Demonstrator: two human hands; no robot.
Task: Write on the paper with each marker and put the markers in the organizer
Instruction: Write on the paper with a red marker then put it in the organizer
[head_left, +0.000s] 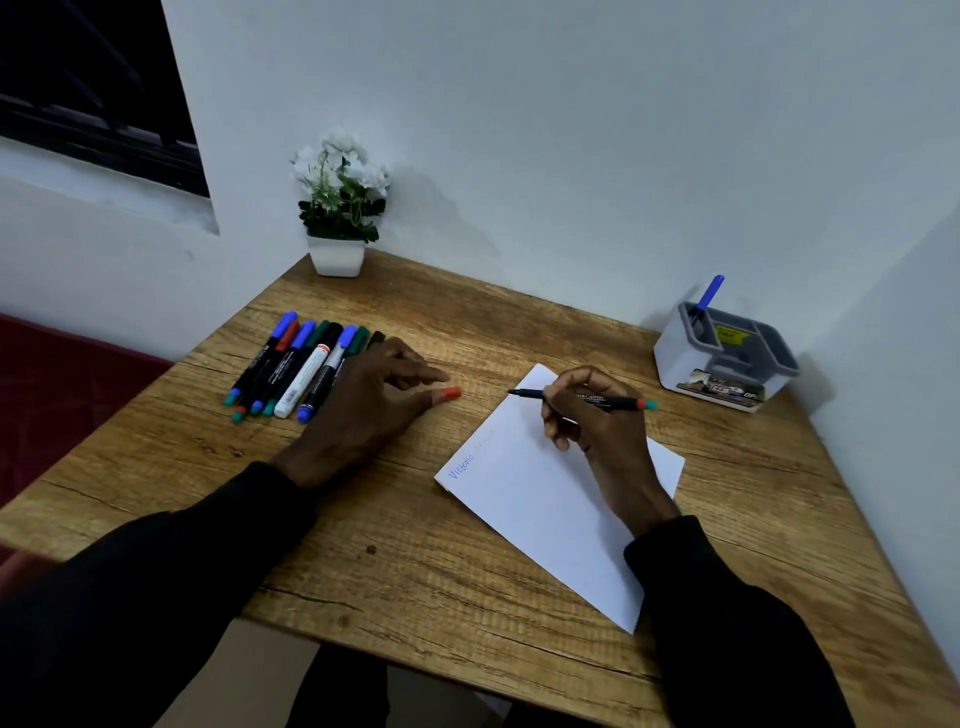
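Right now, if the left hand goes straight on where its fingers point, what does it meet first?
Probably the paper, at its far corner, beside the marker tip; depth is unclear.

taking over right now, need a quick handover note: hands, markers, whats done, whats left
Right hand grips an uncapped marker, its tip over the far corner of the paper.
Left hand rests on the table and pinches a red cap.
Done: a blue marker stands in the organizer, and there is blue writing on the paper.
Left: write with the held marker, cap and store it, then do the row of markers at the table's left.
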